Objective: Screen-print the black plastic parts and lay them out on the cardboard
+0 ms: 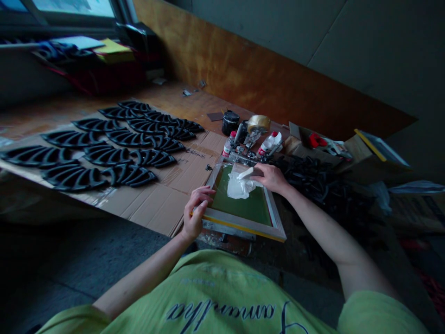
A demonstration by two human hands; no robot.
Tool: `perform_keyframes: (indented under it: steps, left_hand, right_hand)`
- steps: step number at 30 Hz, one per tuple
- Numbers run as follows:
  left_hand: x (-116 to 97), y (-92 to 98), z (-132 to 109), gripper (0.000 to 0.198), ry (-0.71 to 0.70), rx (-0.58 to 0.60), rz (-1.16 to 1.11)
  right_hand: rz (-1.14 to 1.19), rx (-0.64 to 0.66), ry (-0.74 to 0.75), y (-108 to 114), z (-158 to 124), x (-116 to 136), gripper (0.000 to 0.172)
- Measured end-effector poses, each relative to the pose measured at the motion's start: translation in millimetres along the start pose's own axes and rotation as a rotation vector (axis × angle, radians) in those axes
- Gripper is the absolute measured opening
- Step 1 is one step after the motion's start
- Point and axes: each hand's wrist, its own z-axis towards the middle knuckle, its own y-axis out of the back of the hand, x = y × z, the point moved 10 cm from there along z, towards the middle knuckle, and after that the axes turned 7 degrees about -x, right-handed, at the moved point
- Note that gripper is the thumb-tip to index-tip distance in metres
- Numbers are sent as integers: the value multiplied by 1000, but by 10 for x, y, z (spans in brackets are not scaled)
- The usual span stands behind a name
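A screen-printing frame (239, 221) with a green mesh (225, 208) lies in front of me, its near side edged in yellow. My left hand (197, 208) grips the near left corner, with fingers curled over the rim. On the far part of the mesh, my right hand (269, 177) holds a small white squeegee (246, 173) by one end. White ink (239, 188) is smeared thickly around and under the squeegee. Beyond the frame stands a metal hinge clamp (243, 157), partly hidden by the frame and bottles.
Black wing-shaped pieces (93, 155) lie in rows on cardboard (149, 204) to the left. Two red-capped bottles (227, 144), a tape roll (259, 123) and a black jar (230, 122) stand behind the frame. More black pieces (313, 181) are heaped right, beside an open box (295, 141).
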Motion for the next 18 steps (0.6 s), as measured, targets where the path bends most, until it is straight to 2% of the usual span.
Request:
perform_keyframes:
  steps: [4,9,14,18]
  left_hand:
    - [-7,2,11,27,3,-11,16]
    - [-7,-4,1,26,-10,-30,6]
    - [-8,3,-12,26,-14,-54,5]
    - [-49,-15,14,27,-18,-49,23]
  right_hand:
    - [203,10,67,110,-222,-227,14]
    - [336,60,126,-46,-314,-304,8]
    - [254,-21,129,-223,-129,-242,10]
    - [98,-49,115,-234,22,-61,13]
